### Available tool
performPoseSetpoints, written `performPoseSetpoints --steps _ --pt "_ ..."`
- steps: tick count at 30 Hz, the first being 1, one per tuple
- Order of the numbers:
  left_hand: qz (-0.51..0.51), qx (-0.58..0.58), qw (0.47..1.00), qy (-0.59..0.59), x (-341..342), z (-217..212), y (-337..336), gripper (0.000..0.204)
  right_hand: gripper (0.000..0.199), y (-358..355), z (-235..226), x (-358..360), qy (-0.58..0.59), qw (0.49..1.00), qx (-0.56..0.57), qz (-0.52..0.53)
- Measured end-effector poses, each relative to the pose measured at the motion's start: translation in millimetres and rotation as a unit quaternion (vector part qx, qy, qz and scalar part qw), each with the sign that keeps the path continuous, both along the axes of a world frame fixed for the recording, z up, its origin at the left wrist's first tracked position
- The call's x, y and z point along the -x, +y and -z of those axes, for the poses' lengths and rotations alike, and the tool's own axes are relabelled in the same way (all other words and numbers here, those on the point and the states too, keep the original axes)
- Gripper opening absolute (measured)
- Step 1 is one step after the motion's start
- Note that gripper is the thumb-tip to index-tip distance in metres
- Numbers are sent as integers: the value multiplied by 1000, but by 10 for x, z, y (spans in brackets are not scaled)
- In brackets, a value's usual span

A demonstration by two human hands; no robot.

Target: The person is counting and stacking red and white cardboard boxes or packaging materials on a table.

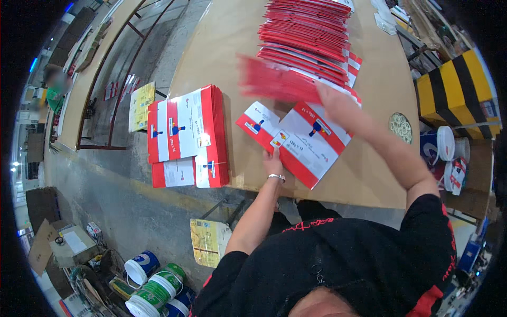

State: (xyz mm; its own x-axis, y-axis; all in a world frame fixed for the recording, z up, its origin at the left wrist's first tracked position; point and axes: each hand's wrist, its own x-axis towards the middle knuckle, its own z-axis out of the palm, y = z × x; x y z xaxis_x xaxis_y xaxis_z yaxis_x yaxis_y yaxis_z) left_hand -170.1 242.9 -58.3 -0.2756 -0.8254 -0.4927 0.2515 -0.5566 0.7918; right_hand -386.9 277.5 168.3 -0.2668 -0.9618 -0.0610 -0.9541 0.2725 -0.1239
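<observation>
My left hand (273,162) grips the near edge of a flat red-and-white printed carton (311,142), its thumb on top and the other fingers hidden beneath. The carton lies tilted on the table in front of me. Above its far side, my right hand (339,110) holds a flat red carton (277,80), both smeared by motion. Just beyond is a long, fanned row of red flat cartons (303,31), leaning over one another. To the left, a neat stack of red-and-white flat cartons (185,127) stands at the table's edge.
The brown-topped table (243,121) spans the middle. A roundish patterned disc (400,128) lies near its right edge. At right are a yellow-and-black striped box (459,90) and white buckets (445,142). A stool (209,242) and paint buckets (158,285) stand lower left. Another person (55,90) is far left.
</observation>
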Motion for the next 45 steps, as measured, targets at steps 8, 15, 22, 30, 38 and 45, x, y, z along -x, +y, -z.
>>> performPoseSetpoints --steps 8,15,22,30,38,45 --pt "46 -184 968 162 84 -717 -70 43 55 598 1067 -1477 70 996 -48 -16" --pt "89 -31 995 12 -116 -878 -198 41 88 743 765 -1346 -111 988 109 13" --pt "274 432 859 37 -565 -2030 -432 69 108 642 -671 -859 84 960 266 27" --pt "386 635 669 -36 -442 -1738 -740 136 110 682 -335 -1090 -145 977 156 18" --pt "332 631 698 -70 -240 -1437 -790 120 107 595 -197 -1009 -106 966 237 -19" --pt "319 578 750 -47 -214 -1638 -763 105 98 616 -805 -1455 16 904 422 -70"
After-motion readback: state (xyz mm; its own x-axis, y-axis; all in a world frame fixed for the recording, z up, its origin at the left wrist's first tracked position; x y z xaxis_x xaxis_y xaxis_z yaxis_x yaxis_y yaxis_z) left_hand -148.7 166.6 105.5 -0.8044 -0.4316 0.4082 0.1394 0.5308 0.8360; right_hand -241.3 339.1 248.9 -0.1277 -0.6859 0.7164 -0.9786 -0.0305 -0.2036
